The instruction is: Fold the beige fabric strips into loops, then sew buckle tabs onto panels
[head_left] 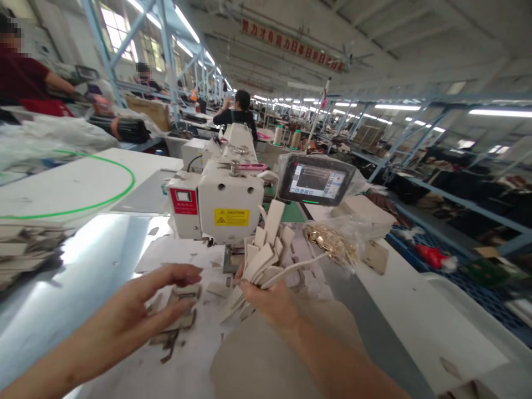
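Left bare hand (131, 305) low at the front of the white desk (419, 316), grip wide, spread and slightly curved above a small heap of tan cut leather-like pieces (180, 307) (contact hard to tell from this angle). Right bare hand (266, 302) just beside it, grip narrow, closed around a fanned bundle of cream flat leather-like strips (266, 249), ends sticking up and out, one long thin strip (295, 269) trailing toward the right. Bundle up clear of the desk, likely to keep the strips together and apart from the loose pieces below. Heap on a white paper sheet (178, 255) directly in front of the machine, within easy reach of the left hand. Behind both hands, a white industrial sewing machine head (230, 194) with a yellow caution label (231, 217), needle area mostly hidden. Clear plastic bag of small gold metal fittings (334, 244) just right of the bundle, apparently kept close for quick picking. Black-framed touchscreen panel (316, 180) beside the machine, angled back toward the seat, probably for easy reading. Stack of layered tan pieces (25, 246) at the left desk edge. Co-worker in a dark top (239, 113) well ahead, beyond the machine.
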A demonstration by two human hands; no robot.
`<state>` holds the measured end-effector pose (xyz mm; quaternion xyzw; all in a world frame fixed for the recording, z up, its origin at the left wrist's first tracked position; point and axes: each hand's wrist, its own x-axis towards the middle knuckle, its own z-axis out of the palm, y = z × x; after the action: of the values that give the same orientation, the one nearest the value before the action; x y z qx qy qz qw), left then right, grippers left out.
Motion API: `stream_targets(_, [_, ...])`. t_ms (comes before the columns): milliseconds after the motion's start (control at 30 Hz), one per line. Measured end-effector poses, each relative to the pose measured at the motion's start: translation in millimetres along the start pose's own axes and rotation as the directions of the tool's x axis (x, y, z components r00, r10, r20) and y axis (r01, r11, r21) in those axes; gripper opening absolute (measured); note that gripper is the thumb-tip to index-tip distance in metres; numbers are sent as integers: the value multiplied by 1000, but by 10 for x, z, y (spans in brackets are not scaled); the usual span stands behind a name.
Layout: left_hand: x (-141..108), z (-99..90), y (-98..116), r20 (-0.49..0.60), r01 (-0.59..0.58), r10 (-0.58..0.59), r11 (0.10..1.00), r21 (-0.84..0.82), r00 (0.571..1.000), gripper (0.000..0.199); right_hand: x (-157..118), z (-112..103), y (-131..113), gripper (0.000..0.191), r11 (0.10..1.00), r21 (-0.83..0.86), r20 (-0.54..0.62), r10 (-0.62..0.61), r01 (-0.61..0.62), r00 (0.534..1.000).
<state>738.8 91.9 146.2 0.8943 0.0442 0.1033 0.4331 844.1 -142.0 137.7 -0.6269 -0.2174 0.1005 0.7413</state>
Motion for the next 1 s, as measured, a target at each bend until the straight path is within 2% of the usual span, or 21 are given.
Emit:
stream_targets(100, [142,373,217,193,-104,99,994,18,976,59,-5,-23,-15,6,996,83,-46,21,-17,999])
stream_targets(200, [163,639,230,315,-185,167,982,27,934,68,33,-57,-31,19,942,324,-139,138,-87,981])
stream_targets(300, [142,786,153,358,-195,162,979,58,919,60,113,-113,-60,34,814,565,-193,292,-137,937])
stream_targets(367, [143,823,138,361,-167,134,984,64,923,50,171,-163,-74,35,770,623,-229,347,-137,910])
stream_targets(500, [185,827,208,403,-97,107,994,-45,909,30,256,-256,-65,31,701,695,-269,456,-157,848])
stream_targets(633, [207,850,246,355,24,27,990,-137,935,31,292,-307,-29,27,649,743,-242,488,-163,839])
stream_targets(700, [193,879,249,315,45,11,985,-169,949,35,303,-326,-6,25,643,748,-240,489,-161,838])
stream_targets(833, [151,982,300,212,23,0,994,-108,977,29,326,-360,42,23,654,741,-249,480,-154,841])
stream_targets(1000, [203,1153,431,103,83,-75,994,-71,992,21,327,-364,99,24,671,731,-254,436,-124,864])
